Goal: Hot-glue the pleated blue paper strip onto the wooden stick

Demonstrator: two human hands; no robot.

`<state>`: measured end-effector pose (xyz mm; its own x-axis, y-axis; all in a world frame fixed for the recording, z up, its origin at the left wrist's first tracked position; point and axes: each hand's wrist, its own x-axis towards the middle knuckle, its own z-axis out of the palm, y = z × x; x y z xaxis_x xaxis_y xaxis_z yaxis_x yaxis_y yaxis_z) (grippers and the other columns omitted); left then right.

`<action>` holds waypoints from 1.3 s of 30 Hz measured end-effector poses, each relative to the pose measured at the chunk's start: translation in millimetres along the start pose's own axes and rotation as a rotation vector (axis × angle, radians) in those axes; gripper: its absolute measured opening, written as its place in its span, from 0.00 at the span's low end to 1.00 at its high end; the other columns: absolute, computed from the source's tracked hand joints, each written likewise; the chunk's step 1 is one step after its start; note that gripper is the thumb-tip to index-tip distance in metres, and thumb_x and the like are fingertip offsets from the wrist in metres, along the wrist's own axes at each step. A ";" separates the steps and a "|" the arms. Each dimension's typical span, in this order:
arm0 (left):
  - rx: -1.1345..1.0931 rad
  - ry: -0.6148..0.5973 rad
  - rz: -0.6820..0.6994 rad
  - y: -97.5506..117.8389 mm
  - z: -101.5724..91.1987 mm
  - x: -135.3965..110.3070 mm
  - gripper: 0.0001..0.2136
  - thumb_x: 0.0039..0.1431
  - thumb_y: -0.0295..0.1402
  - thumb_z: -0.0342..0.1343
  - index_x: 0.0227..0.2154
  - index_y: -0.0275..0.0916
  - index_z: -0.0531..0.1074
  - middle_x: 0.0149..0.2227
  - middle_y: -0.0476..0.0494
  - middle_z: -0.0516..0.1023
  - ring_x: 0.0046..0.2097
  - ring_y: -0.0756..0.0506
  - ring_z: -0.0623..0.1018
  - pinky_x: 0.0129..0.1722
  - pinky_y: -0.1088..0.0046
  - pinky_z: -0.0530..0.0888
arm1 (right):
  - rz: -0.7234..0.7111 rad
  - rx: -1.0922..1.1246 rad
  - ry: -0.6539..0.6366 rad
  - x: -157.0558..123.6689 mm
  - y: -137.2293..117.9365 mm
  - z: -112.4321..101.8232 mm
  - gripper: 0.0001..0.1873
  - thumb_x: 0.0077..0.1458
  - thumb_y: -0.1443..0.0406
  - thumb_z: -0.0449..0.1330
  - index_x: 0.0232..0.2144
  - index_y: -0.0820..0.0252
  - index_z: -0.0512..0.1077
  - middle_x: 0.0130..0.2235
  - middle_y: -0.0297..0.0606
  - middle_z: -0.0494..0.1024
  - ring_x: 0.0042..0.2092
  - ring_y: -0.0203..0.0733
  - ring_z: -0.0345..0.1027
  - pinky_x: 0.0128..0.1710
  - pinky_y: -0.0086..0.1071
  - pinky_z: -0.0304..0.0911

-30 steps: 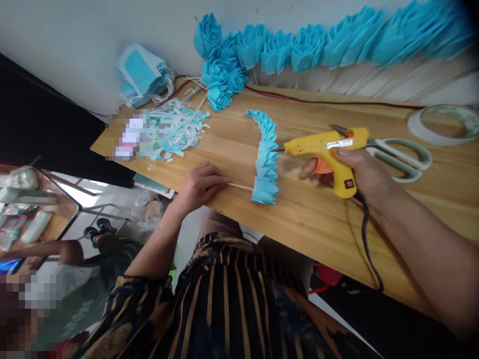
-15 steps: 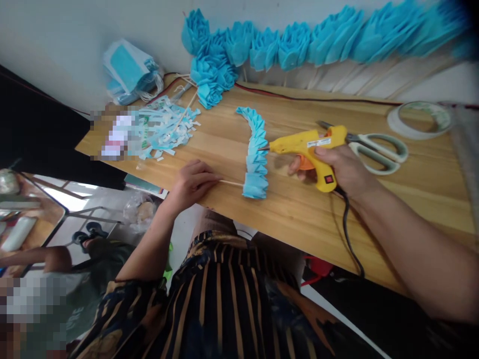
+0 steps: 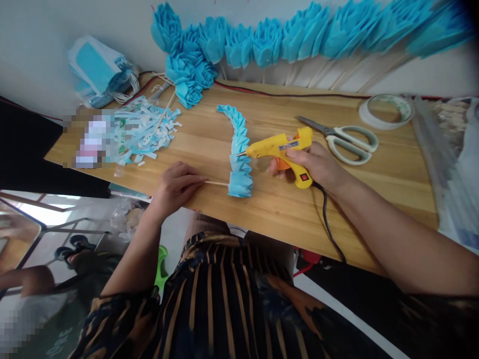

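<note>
My right hand (image 3: pixel 318 164) grips a yellow hot glue gun (image 3: pixel 279 149), a finger on its orange trigger, the nozzle touching a curved strip of folded light-blue paper petals (image 3: pixel 237 149) lying on the wooden table (image 3: pixel 374 199). My left hand (image 3: pixel 175 184) is closed on a thin wooden stick (image 3: pixel 217 183) whose far end goes under the strip's lower end. The glue gun's black cord (image 3: pixel 327 224) trails off the table's near edge.
Scissors (image 3: pixel 344 139) and a tape roll (image 3: pixel 387 109) lie to the right. A heap of paper scraps (image 3: pixel 142 132) and a pack of blue masks (image 3: pixel 99 70) sit at the left. Finished blue paper flowers (image 3: pixel 262 42) on sticks lean along the wall. Another person's arm (image 3: pixel 26 279) shows lower left.
The view has shifted, so everything sits further left in the frame. The glue gun's nozzle has stayed at the middle of the petal strip. My left hand keeps its hold on the stick.
</note>
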<state>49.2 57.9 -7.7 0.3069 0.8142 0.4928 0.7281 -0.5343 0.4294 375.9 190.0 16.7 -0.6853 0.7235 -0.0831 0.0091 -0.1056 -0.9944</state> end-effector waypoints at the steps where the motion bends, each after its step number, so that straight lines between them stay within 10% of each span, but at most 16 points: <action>1: 0.004 -0.001 -0.001 0.2 -0.2 0.2 0.07 0.68 0.30 0.59 0.41 0.41 0.83 0.36 0.42 0.79 0.37 0.46 0.75 0.36 0.68 0.70 | -0.002 0.003 0.001 0.7 0.4 0.0 0.27 0.51 0.43 0.70 0.28 0.63 0.78 0.31 0.43 0.82 0.29 0.37 0.74 0.28 0.27 0.70; 15: 0.044 -0.027 -0.094 0.8 -24.7 1.2 0.16 0.69 0.46 0.58 0.50 0.42 0.80 0.44 0.40 0.81 0.45 0.41 0.79 0.45 0.62 0.76 | -0.032 0.062 0.023 3.8 -0.6 -0.3 0.26 0.47 0.43 0.72 0.28 0.61 0.80 0.26 0.40 0.80 0.28 0.38 0.74 0.28 0.27 0.73; 23: 0.524 0.370 -0.479 -90.3 -103.4 -9.2 0.28 0.66 0.54 0.58 0.56 0.34 0.76 0.54 0.41 0.81 0.52 0.41 0.78 0.54 0.53 0.77 | -0.027 0.055 0.024 3.7 -0.9 -0.2 0.28 0.46 0.42 0.72 0.26 0.62 0.80 0.28 0.42 0.82 0.28 0.38 0.75 0.28 0.27 0.73; 30: 0.541 0.049 -0.674 -129.9 -88.9 -7.3 0.36 0.67 0.59 0.52 0.62 0.30 0.68 0.63 0.30 0.73 0.65 0.31 0.71 0.67 0.44 0.65 | -0.018 0.017 0.031 3.4 -0.2 -0.4 0.30 0.46 0.40 0.72 0.25 0.63 0.80 0.28 0.43 0.82 0.28 0.37 0.75 0.29 0.25 0.73; 39: 0.392 -0.017 -0.590 -166.3 -77.9 26.3 0.33 0.63 0.59 0.52 0.62 0.43 0.69 0.65 0.35 0.71 0.68 0.33 0.68 0.71 0.50 0.62 | -0.010 -0.021 0.047 3.3 -2.1 -1.0 0.30 0.45 0.39 0.71 0.25 0.62 0.79 0.28 0.42 0.82 0.28 0.38 0.74 0.30 0.27 0.72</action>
<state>-111.5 150.5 -7.2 -0.1997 0.9477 0.2489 0.9420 0.1157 0.3151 374.4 193.3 18.4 -0.6507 0.7555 -0.0760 0.0179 -0.0848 -0.9962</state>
